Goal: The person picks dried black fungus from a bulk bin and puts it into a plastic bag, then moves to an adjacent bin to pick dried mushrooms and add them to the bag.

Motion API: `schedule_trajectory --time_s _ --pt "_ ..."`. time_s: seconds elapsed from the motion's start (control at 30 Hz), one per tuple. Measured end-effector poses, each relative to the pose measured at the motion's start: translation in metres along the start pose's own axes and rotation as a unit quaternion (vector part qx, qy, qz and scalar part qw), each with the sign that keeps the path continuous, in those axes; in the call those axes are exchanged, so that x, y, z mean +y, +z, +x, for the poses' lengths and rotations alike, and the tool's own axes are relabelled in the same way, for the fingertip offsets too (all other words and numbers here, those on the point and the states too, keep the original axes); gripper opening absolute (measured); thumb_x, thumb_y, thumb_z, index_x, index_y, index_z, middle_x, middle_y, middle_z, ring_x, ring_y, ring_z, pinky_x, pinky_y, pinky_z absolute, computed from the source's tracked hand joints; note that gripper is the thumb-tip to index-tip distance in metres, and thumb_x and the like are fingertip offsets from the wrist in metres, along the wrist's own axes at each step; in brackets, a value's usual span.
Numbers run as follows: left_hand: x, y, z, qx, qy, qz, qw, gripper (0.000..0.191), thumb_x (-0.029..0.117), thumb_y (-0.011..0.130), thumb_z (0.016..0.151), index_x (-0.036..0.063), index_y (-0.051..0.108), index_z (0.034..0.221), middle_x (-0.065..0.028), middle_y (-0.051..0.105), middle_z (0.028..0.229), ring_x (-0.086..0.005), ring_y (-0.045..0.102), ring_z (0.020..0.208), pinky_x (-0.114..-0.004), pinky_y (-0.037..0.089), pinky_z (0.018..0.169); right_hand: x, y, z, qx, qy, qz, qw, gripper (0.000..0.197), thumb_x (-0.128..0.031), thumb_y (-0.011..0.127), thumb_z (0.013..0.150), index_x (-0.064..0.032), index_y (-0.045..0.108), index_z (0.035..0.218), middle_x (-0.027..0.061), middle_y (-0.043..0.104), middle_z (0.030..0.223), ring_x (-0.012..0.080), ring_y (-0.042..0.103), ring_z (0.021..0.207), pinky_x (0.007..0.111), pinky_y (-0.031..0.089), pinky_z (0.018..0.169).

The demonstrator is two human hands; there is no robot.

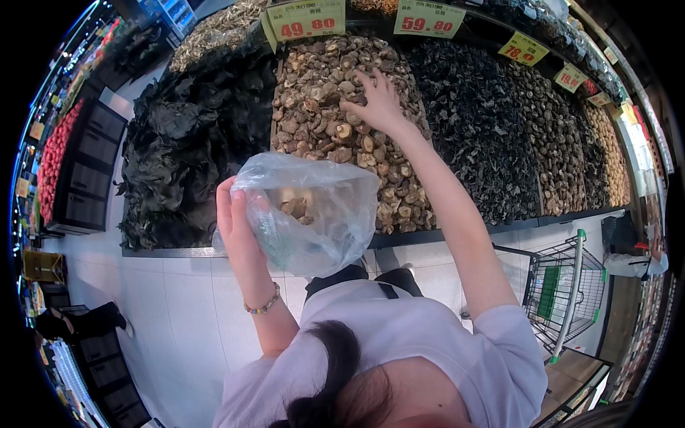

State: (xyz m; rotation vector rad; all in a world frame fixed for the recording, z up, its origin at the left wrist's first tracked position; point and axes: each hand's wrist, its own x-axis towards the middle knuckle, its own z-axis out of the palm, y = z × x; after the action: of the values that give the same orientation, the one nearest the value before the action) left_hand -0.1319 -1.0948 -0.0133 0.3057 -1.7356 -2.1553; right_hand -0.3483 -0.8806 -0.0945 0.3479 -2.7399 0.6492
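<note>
My left hand grips the left side of a clear plastic bag, whose mouth is spread wide. Inside the bag lie a few dried mushrooms. Beyond the bag is a bin heaped with dried shiitake mushrooms. Over the upper right part of that heap, my right hand reaches with its fingers apart, at or just above the mushrooms; contact cannot be told. No mushroom shows between its fingers.
Dark dried sheets, perhaps seaweed, lie left; black dried fungus lies right. Price signs stand behind. A shopping cart stands at right. People are at far left and far right.
</note>
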Motion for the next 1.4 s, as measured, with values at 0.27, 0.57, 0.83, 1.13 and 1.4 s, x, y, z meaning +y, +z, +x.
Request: schedule_trajectory --time_s 0.27,0.57,0.83,1.13,1.4 --pt "-0.009 -0.01 0.003 0.009 0.003 -0.024 1.0 0.019 0.018 0.042 0.089 0.0043 0.048 0.101 -0.0009 0.054 0.083 -0.0047 0.048 0.071 -0.018 0.039 0.063 -0.005 0.043 -0.016 -0.004 -0.031 -0.115 0.993 0.049 -0.039 0.059 0.071 -0.0197 0.048 0.115 0.0144 0.038 0.12 0.0359 0.026 0.118 0.049 0.037 0.087" --pt "-0.007 -0.005 0.006 0.017 -0.021 -0.03 0.999 0.018 0.019 0.044 0.088 0.0053 0.049 0.098 0.0004 0.053 0.081 -0.004 0.047 0.069 -0.018 0.039 0.061 0.01 0.047 -0.013 0.078 -0.067 -0.033 0.994 0.043 -0.031 0.063 0.069 -0.0177 0.051 0.109 0.0138 0.043 0.11 0.0336 0.041 0.1 0.04 0.045 0.078" --pt "-0.016 -0.006 0.011 0.037 -0.001 -0.025 0.999 0.022 0.021 0.044 0.087 0.0065 0.05 0.103 0.002 0.05 0.069 -0.0024 0.045 0.055 -0.016 0.036 0.042 0.01 0.05 -0.014 0.136 -0.013 0.028 0.99 0.039 -0.026 0.061 0.067 -0.0183 0.054 0.104 0.0104 0.044 0.107 0.029 0.044 0.099 0.04 0.049 0.068" --pt "-0.02 -0.006 0.012 0.038 -0.021 -0.049 0.998 0.024 0.02 0.045 0.087 0.0051 0.048 0.105 0.0013 0.051 0.072 -0.0026 0.046 0.057 -0.016 0.038 0.043 0.008 0.031 -0.01 0.163 0.046 0.082 0.982 0.035 -0.019 0.06 0.07 -0.0149 0.05 0.103 0.0116 0.046 0.098 0.0293 0.046 0.096 0.039 0.045 0.069" --pt "-0.023 0.001 0.014 0.004 -0.039 -0.041 0.998 0.025 0.023 0.047 0.087 0.0053 0.049 0.105 0.0016 0.053 0.08 -0.0036 0.047 0.065 -0.017 0.04 0.055 0.023 0.028 0.001 0.291 0.11 0.409 0.858 0.024 -0.007 0.057 0.075 -0.0089 0.049 0.098 0.0084 0.051 0.096 0.0194 0.053 0.079 0.029 0.043 0.065"
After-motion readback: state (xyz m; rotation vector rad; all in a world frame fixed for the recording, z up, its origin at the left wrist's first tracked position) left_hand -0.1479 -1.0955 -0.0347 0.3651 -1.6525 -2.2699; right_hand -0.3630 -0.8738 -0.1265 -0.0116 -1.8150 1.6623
